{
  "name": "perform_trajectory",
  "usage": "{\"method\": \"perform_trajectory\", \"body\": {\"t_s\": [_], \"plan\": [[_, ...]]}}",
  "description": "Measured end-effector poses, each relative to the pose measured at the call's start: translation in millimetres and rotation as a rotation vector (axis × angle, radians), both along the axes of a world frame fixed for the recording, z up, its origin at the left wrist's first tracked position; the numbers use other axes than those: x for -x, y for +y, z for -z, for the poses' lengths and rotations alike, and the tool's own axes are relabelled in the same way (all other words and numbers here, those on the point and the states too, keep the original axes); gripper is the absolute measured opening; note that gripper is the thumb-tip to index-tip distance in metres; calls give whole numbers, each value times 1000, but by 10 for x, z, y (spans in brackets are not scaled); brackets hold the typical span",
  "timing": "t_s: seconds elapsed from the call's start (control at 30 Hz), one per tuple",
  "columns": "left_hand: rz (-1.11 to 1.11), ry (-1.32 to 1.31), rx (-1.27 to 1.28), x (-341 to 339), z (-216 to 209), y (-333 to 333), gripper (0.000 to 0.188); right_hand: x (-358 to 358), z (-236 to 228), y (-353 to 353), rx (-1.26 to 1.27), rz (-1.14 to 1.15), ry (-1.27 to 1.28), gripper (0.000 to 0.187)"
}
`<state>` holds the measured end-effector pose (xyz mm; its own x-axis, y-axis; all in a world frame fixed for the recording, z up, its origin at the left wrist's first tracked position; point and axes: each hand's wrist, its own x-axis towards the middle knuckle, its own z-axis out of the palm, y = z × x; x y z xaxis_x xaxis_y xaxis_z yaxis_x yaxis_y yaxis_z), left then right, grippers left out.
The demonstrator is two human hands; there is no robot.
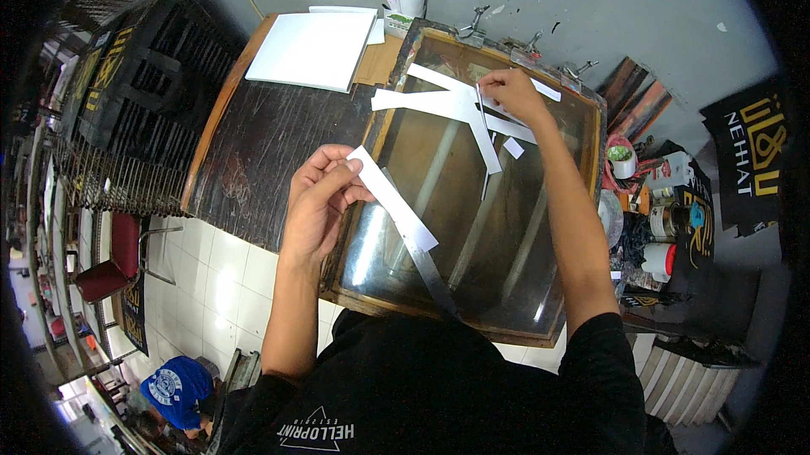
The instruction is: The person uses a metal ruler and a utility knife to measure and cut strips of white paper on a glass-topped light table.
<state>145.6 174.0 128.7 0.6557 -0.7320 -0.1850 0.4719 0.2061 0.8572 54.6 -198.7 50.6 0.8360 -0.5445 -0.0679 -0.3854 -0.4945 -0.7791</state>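
My left hand (316, 193) pinches one end of a white paper strip (396, 202) between thumb and fingers, above the glass tabletop (405, 286). A steel ruler (433, 278) lies on the glass, partly under that strip. At the far side, my right hand (510, 92) is closed, its fingertips on a thin, dark, stick-like tool (480, 99) whose exact kind is unclear. Several white paper strips (434, 103) lie crossed beneath and beside this hand. A small white paper piece (514, 148) rests nearby, along with another thin dark object (485, 185).
White sheets (312, 50) are stacked on the dark wooden table (245, 143) at left. Metal clamps (525, 43) line the frame's far edge. Tape rolls (622, 160) and cans (666, 223) crowd the right side. A person in a blue cap (177, 387) is at lower left.
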Motion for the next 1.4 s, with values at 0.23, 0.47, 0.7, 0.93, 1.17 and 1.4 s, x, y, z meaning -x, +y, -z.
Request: {"method": "perform_trajectory", "body": {"t_s": [0.23,0.47,0.7,0.93,1.17,1.4], "plan": [[6,66,30,-33,11,3,15,-224,92,63,320,-60,76,22],[6,98,57,-30,44,24,14,-159,222,183,396,41,-9,24],[14,-47,-27,23,-31,29,11,-69,-159,565,168,99,-143,32],[117,-308,-132,252,-204,11,14,497,-952,1923,-471,-221,-380,24],[207,-366,-113,402,-351,46,13,821,-1183,2217,-461,-90,-406,13],[278,-284,-60,537,-295,168,15,1072,-1236,2565,113,-34,-546,10]]}}
